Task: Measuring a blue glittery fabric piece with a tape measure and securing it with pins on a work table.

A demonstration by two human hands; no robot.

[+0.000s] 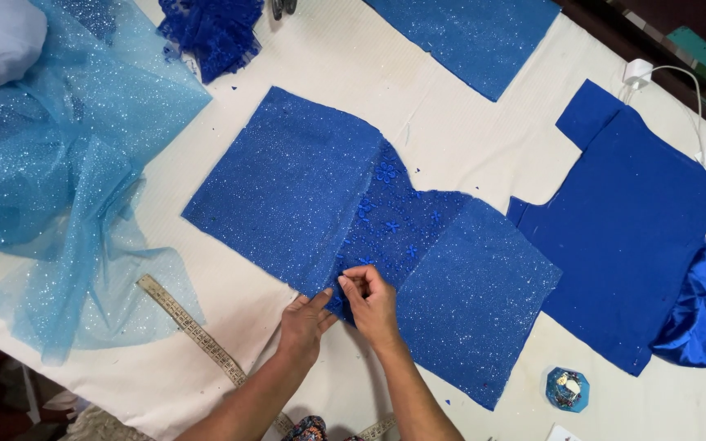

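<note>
- Two hands low centre, both on the same fabric edge.
- I see the right hand [372, 304] with fingers [351, 284] pinched closed on the lower edge of the blue lace panel [394, 224], probably to line it up.
- Left hand [304, 320] lies just beside it, fingers loosely spread and flat on the glitter fabric piece [288, 184], seemingly pinning it to the counter [451, 139].
- Lace panel runs up and away from the fingers, between that piece and a second glitter piece [475, 294] to their right; both overlap its sides.
- Tape measure [194, 331] left of the fingers; light blue tulle [51, 163] far left.
- Plain blue cutout [639, 229] far right; small pin holder [567, 389] lower right.
</note>
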